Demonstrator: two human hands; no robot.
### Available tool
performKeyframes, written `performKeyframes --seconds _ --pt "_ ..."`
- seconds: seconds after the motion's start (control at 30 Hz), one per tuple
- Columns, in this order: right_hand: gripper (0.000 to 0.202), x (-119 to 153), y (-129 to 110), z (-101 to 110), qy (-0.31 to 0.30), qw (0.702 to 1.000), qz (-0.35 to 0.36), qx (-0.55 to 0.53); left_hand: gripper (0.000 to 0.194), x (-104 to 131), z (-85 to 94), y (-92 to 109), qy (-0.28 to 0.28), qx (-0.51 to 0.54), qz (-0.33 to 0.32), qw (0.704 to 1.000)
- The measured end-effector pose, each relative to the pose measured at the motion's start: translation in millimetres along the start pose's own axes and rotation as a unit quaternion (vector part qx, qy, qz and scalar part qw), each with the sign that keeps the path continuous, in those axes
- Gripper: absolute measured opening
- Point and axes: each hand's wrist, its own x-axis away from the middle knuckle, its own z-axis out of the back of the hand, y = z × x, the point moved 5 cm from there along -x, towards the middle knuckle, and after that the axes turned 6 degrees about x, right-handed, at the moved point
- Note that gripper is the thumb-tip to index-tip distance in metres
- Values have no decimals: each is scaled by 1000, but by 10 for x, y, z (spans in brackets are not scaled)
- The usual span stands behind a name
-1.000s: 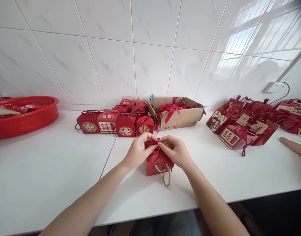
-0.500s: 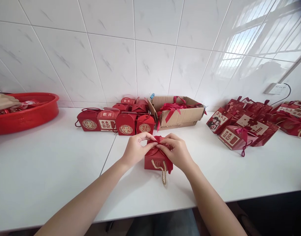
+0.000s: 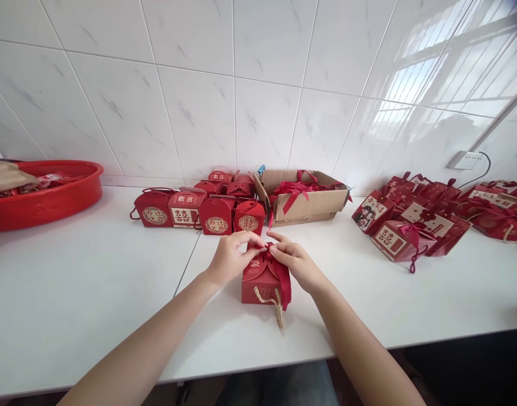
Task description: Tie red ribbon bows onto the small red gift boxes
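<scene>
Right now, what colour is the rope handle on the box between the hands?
The rope handle is beige, with a twisted pattern, seen best in the head view.

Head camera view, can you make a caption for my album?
Left hand and right hand pinch red ribbon on a little red box, with a carton of ribbons behind.

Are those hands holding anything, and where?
Yes: the left hand and right hand pinch the red ribbon at its knot, atop the small box.
</scene>
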Motion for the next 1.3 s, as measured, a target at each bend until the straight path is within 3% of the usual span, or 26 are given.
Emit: performKeyframes --seconds 0.23,0.3,0.43,0.63,0.8,0.93,1.13,1.23,1.3 --pt "32 -23 52 -18 37 998 -5 -50 9 -35 89 80 55 -77 -36 995" --pt "33 -15 40 -22 48 998 -9 -48 12 -26 108 112 27 -90 -23 995" --pt "30 4 11 -24 49 998 -6 -29 16 26 22 121 -92 -80 20 992" --pt "26 39 2 13 44 999 -21 17 12 35 -6 64 -104 -83 31 991" --pt "36 104 -128 36 -16 997 -4 80 14 33 25 -2 -131 -59 53 988" --pt "34 112 -146 149 16 991 -24 131 15 41 44 -20 -128 -54 55 989" --pt "14 86 -172 286 119 956 80 255 17 56 48 65 -117 -92 14 989" --pt "13 135 -230 289 101 950 115 271 17 61 53 117 -111 -112 -15 987" --pt "18 165 -243 298 51 956 100 270 18 64 55 139 -115 -121 -39 985"
